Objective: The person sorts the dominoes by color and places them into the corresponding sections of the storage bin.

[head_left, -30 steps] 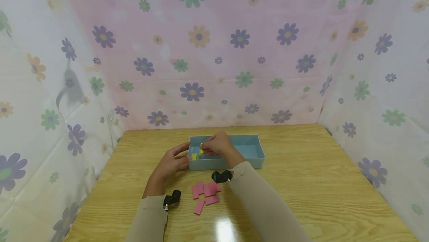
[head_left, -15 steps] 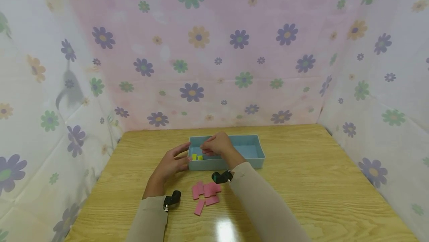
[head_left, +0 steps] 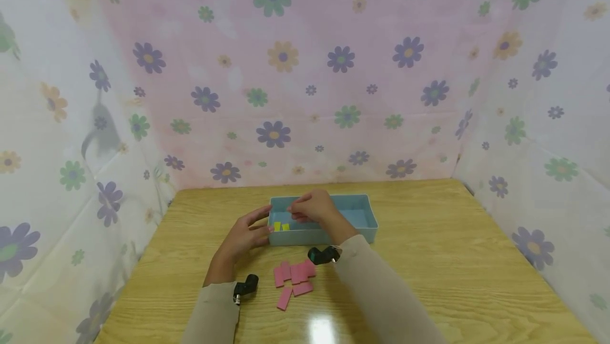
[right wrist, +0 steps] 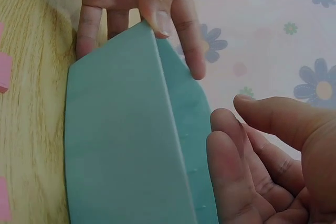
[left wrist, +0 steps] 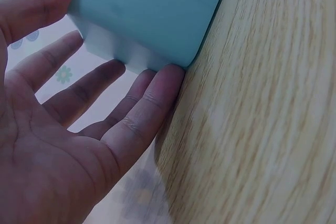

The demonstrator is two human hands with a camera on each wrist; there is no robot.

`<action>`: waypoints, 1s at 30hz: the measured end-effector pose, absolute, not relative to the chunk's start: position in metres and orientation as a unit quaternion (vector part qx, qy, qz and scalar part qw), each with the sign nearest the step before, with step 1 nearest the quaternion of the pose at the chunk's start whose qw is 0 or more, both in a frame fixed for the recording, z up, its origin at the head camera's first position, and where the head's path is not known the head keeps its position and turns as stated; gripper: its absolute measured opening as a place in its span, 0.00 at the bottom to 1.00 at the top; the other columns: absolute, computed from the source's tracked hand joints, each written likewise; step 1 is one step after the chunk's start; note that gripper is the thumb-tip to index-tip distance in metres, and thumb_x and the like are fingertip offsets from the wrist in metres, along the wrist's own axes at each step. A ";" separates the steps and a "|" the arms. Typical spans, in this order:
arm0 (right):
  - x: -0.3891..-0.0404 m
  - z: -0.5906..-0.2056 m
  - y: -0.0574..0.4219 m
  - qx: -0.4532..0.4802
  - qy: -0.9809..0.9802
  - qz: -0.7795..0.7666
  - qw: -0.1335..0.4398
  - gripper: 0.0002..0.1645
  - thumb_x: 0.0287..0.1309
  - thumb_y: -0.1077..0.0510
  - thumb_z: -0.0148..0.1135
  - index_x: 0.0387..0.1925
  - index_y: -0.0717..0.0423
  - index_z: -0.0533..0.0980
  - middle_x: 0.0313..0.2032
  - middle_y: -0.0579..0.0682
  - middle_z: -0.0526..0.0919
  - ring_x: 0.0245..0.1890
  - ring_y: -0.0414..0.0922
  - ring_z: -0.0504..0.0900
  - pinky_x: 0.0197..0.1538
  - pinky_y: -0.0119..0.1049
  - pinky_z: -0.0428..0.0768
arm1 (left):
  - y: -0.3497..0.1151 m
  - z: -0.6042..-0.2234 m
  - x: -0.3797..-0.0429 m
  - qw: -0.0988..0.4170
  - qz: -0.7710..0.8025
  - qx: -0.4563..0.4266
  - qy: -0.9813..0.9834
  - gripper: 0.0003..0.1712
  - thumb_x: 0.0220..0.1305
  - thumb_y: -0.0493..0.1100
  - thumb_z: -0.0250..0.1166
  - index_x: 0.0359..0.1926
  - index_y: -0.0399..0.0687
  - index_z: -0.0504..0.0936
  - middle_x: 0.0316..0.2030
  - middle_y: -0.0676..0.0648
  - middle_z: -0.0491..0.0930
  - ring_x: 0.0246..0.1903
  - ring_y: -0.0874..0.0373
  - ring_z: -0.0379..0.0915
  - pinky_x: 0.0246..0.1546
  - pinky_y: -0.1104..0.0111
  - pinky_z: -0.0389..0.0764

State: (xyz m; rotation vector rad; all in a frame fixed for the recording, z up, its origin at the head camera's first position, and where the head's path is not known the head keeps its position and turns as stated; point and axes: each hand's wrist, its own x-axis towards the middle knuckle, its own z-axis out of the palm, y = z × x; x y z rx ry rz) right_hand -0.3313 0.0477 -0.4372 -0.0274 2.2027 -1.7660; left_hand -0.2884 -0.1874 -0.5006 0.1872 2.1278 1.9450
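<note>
A long light-blue box (head_left: 305,237) lies across the table. Inside its left end, by the near wall, two small yellow pieces (head_left: 285,227) show side by side. My left hand (head_left: 242,238) is at the box's left end. In the left wrist view its fairly straight, spread fingers (left wrist: 149,103) touch the end wall, and the thumb reaches the upper corner. Over the left half of the box hangs my right hand (head_left: 312,207). In the right wrist view its fingers are loosely bent, with a gap to the thumb (right wrist: 278,116) and nothing between them.
Several flat pink rectangular pieces (head_left: 285,298) lie on the wooden table (head_left: 429,259) in front of the box, some overlapping. Flowered cloth (head_left: 305,79) hangs behind the table and along both sides.
One second ago my right hand held a yellow piece inside the box. That piece now rests beside the other yellow one, released. My left hand has stayed at the box's end.
</note>
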 end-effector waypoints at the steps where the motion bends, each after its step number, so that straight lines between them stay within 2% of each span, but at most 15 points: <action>1: -0.331 -0.436 0.050 -0.011 0.770 -0.618 0.158 0.10 0.59 0.59 0.76 0.41 0.61 0.88 0.42 0.60 0.91 0.34 0.47 0.91 0.51 0.51 0.87 | -0.187 -0.500 -0.289 0.126 0.668 0.065 0.731 0.37 0.71 0.40 0.67 0.78 0.61 0.67 0.77 0.45 0.62 0.71 0.39 0.67 0.55 0.51 0.85; 7: -0.324 -0.426 0.064 -0.033 0.769 -0.621 0.150 0.14 0.60 0.55 0.76 0.43 0.60 0.88 0.46 0.63 0.89 0.36 0.47 0.91 0.50 0.51 0.88 | -0.186 -0.497 -0.290 0.130 0.669 0.067 0.729 0.37 0.71 0.39 0.67 0.78 0.60 0.67 0.78 0.45 0.62 0.71 0.39 0.67 0.55 0.52 0.85; 14: -0.307 -0.422 0.086 -0.068 0.774 -0.611 0.153 0.15 0.60 0.53 0.76 0.45 0.58 0.88 0.45 0.61 0.90 0.38 0.48 0.91 0.50 0.51 0.88 | -0.187 -0.500 -0.288 0.128 0.672 0.066 0.727 0.39 0.71 0.38 0.67 0.79 0.56 0.65 0.78 0.42 0.60 0.72 0.37 0.66 0.54 0.53 0.86; 22: -0.281 -0.427 0.117 -0.096 0.788 -0.590 0.149 0.15 0.61 0.53 0.75 0.45 0.57 0.88 0.42 0.58 0.90 0.43 0.58 0.90 0.48 0.52 0.89 | -0.186 -0.503 -0.284 0.129 0.672 0.070 0.726 0.40 0.71 0.38 0.67 0.80 0.53 0.63 0.79 0.39 0.58 0.72 0.36 0.66 0.55 0.52 0.85; 30: -0.266 -0.440 0.156 -0.106 0.788 -0.590 0.142 0.21 0.64 0.53 0.72 0.51 0.64 0.85 0.46 0.64 0.89 0.41 0.55 0.90 0.48 0.52 0.88 | -0.187 -0.506 -0.286 0.130 0.671 0.077 0.726 0.40 0.71 0.40 0.68 0.79 0.54 0.63 0.79 0.41 0.58 0.72 0.37 0.66 0.55 0.53 0.86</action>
